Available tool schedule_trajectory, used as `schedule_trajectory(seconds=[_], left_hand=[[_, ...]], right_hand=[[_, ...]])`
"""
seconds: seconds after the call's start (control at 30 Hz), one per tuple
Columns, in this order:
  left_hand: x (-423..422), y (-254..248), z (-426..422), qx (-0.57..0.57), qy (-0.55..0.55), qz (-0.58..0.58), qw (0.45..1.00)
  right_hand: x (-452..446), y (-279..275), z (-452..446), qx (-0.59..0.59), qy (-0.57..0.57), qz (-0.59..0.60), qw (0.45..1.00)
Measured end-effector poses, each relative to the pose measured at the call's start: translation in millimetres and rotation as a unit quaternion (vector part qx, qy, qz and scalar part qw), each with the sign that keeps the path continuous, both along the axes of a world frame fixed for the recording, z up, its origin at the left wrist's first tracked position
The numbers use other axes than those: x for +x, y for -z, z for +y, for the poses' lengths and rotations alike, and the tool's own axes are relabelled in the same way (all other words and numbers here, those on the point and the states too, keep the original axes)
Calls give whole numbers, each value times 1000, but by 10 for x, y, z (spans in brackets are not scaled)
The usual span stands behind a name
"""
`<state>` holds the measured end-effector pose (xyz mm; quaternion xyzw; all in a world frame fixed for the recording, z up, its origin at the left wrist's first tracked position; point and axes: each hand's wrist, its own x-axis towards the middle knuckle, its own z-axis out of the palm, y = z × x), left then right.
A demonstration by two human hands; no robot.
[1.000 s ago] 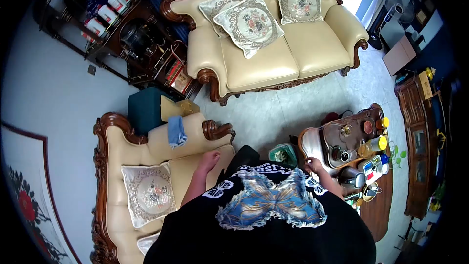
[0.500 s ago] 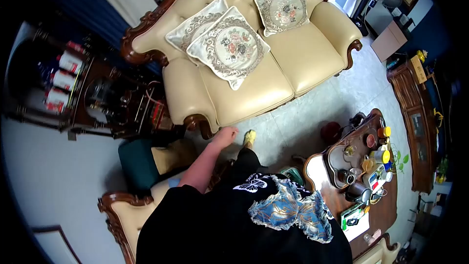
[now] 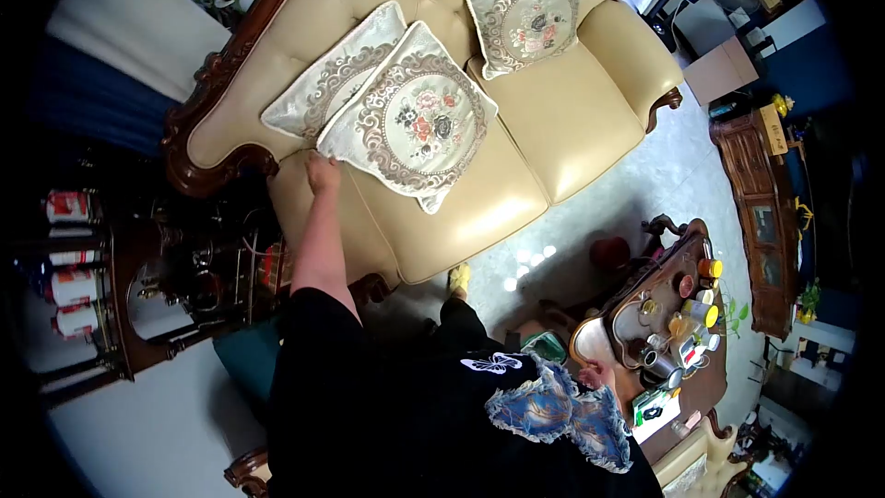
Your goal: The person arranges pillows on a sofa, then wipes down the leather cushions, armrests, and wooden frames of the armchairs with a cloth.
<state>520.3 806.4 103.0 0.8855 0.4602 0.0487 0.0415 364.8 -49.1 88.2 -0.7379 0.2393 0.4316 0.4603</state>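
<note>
My left hand (image 3: 323,171) is stretched out over the cream sofa, with its fingers closed at the lower left corner of a floral cushion (image 3: 426,124). This front cushion lies tilted, overlapping a second patterned cushion (image 3: 336,74) behind it. A third cushion (image 3: 525,18) leans upright against the backrest, apart from my hands. Low beside my body, my right hand (image 3: 597,375) shows near the edge of the wooden tea table (image 3: 590,343). Its fingers are small and partly hidden by my shirt.
The leather sofa (image 3: 590,115) stands ahead with a carved wood frame. A dark shelf (image 3: 115,314) with red-and-white containers is at left. On the tea table sit a tray, jars and cups. A wooden cabinet (image 3: 751,212) stands at far right; a green stool (image 3: 244,355) is at lower left.
My left hand has moved forward and left, from beside the sofa's front arm to the front cushion's corner. My body has come closer to the sofa, and my right hand has come into view.
</note>
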Motion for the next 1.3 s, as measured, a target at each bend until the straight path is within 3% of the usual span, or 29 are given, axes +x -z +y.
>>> schedule_trajectory(seconds=[0.13,0.2,0.27,0.33,0.53,0.57,0.6,0.63,0.67,0.7,0.73,0.77,0.8,0.83,0.87,0.9,1.0,1.03,1.07,1.13,1.17,1.2,1.23,1.27,1.3], left_hand=[[500,168,764,-95,-20,23,995],[715,76,763,-137,-20,22,990],[903,-1,649,-168,-2,79,983],[1008,79,594,-181,10,54,982],[1255,31,33,-27,29,46,998],[1301,-24,-78,-75,16,67,995],[1321,6,-238,-51,9,59,997],[1348,154,-302,-117,-4,23,993],[1312,340,-406,-95,42,-87,991],[1341,375,-492,-222,47,-108,968],[1369,694,-597,-211,91,-205,952],[1361,464,-941,-215,97,-258,937],[1339,208,-1254,-316,80,-305,895],[1293,14,-1516,-337,97,-327,878],[1175,-526,-1845,-397,143,-385,821],[1067,-874,-2093,-436,135,-401,794],[649,-1649,-2575,-470,140,-467,736],[515,-1826,-2687,-467,129,-479,732],[346,-1964,-2764,-526,82,-486,693],[2,-2593,-3015,-523,60,-522,671],[-225,-2895,-3173,-547,-10,-556,626],[-404,-3115,-3341,-565,-78,-588,574],[-480,-3210,-3480,-567,-63,-632,524],[-658,-3010,-3481,-614,59,-663,424],[-979,-3063,-3469,-577,104,-679,442]], right_hand=[[-170,26,-33,11,64,23,998],[-166,-235,120,-37,-15,24,999],[-324,-287,87,-42,-24,13,999],[-460,-246,-42,-48,-41,20,998],[-519,-385,-70,-78,-37,43,995],[-507,-372,-85,-82,-46,42,995],[-483,-351,-107,-85,-59,36,994],[-433,-292,-138,-88,-80,24,993],[-349,-221,-176,-92,-108,9,990],[-219,-109,-198,-94,-156,-25,983],[30,22,-173,-113,-241,-78,961],[386,129,-42,-149,-322,-127,926],[971,-13,374,-222,-426,-117,869],[1354,-245,856,-187,-353,-172,900],[1793,-573,1445,-96,-303,-262,911],[2122,-1010,2045,-83,-303,-404,859],[2580,-2389,3480,23,-263,-582,769],[2604,-2756,3726,83,-307,-649,692],[2584,-2948,3871,148,-348,-703,602],[2428,-2871,3968,214,-408,-746,481],[2341,-2663,3927,228,-458,-705,492],[2362,-2280,3828,241,-397,-669,580],[2523,-1774,3647,250,-335,-621,663],[2686,-1193,3368,257,-316,-546,732],[2646,-75,2992,172,-447,-354,803]])
